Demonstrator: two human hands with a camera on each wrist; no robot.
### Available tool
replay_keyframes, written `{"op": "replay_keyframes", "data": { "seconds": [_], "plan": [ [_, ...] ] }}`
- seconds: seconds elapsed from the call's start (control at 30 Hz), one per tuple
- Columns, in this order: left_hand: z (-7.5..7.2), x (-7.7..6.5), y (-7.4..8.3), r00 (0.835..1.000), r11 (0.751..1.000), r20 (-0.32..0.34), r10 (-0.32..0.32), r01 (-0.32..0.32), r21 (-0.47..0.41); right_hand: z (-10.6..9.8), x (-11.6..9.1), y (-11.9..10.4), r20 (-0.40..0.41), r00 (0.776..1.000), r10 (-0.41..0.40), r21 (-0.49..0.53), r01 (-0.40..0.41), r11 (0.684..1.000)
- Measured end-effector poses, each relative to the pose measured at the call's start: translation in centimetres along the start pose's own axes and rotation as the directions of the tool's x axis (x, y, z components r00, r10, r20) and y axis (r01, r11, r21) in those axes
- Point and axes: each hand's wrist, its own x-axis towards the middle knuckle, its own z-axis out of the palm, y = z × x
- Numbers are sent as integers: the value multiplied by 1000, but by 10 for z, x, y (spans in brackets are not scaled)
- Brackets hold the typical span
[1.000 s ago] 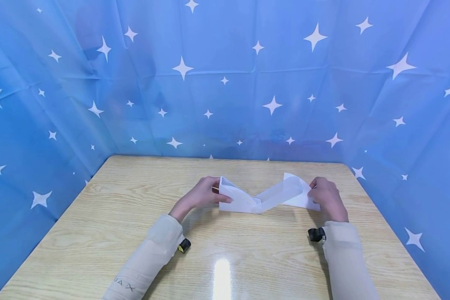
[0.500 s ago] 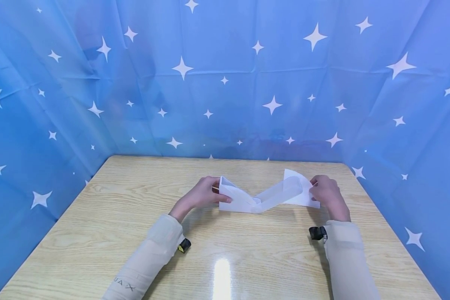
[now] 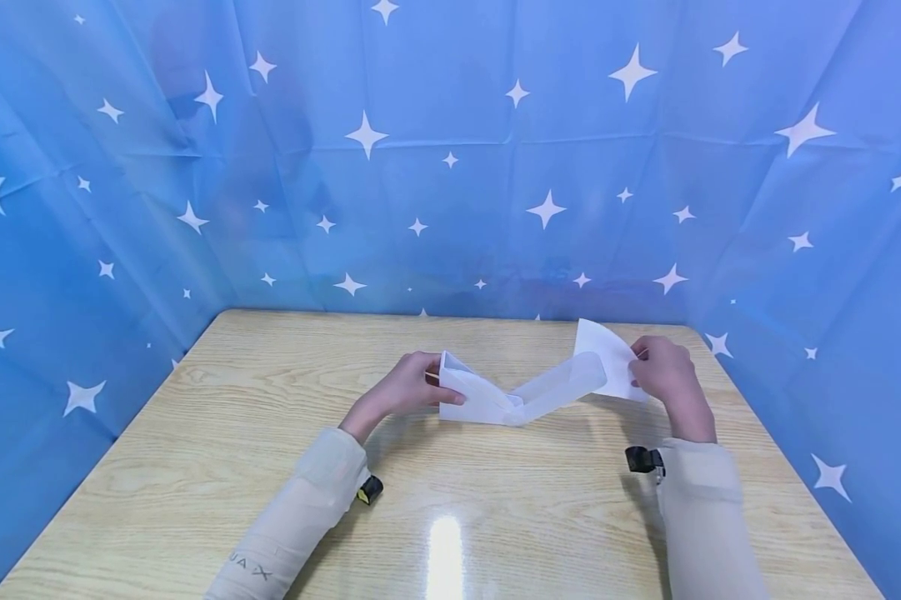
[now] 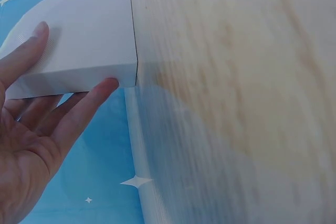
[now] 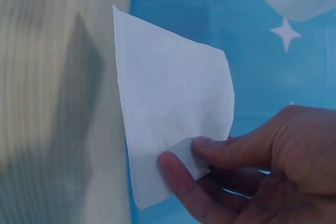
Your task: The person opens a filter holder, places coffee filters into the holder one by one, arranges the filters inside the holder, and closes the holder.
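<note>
Pinching both ends of folded white fabric bag (image 3: 521,392) above wooden tabletop (image 3: 270,433): left hand (image 3: 405,387), right hand (image 3: 663,375); bag contents not visible.

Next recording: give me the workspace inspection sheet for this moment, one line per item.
Surface: wooden table, light grain, a glare spot near the front edge.
Job's things: white folded cloth, its left end on the table, its right end lifted clear.
Clutter: nothing seen.
Grippers: left hand holds the cloth's left end, fingers and thumb around it; right hand pinches the raised right corner between thumb and fingers.
Cables: nothing seen; small black wrist cameras at both cuffs.
Surroundings: blue star-print backdrop on three sides.
</note>
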Motion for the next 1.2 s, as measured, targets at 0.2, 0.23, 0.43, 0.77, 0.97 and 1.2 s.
{"op": "replay_keyframes", "data": {
  "seconds": [0.2, 0.23, 0.43, 0.77, 0.97, 1.2],
  "plan": [
    [0, 0, -1, 1000, 1000, -1, 1, -1, 4, -8, -5, -10, -50, 999, -4, 8, 4, 1000],
    [0, 1, -1, 1000, 1000, -2, 1, -1, 7, -9, -6, -11, -59, 998, -5, 10, 6, 1000],
    [1, 1, -2, 1000, 1000, -11, -3, 3, 5, -18, -10, -20, -112, 993, -47, 12, 48, 999],
    [1, 1, -1, 1000, 1000, -6, -3, 3, 3, -31, -20, -33, -144, 989, -21, 28, 26, 999],
    [1, 1, -2, 1000, 1000, -6, 6, -6, 0, -37, -25, -40, -168, 985, -31, 30, 37, 999],
    [0, 1, -2, 1000, 1000, -7, -1, 1, 3, -43, -30, -47, -208, 977, -32, 57, 45, 997]
  ]
}}
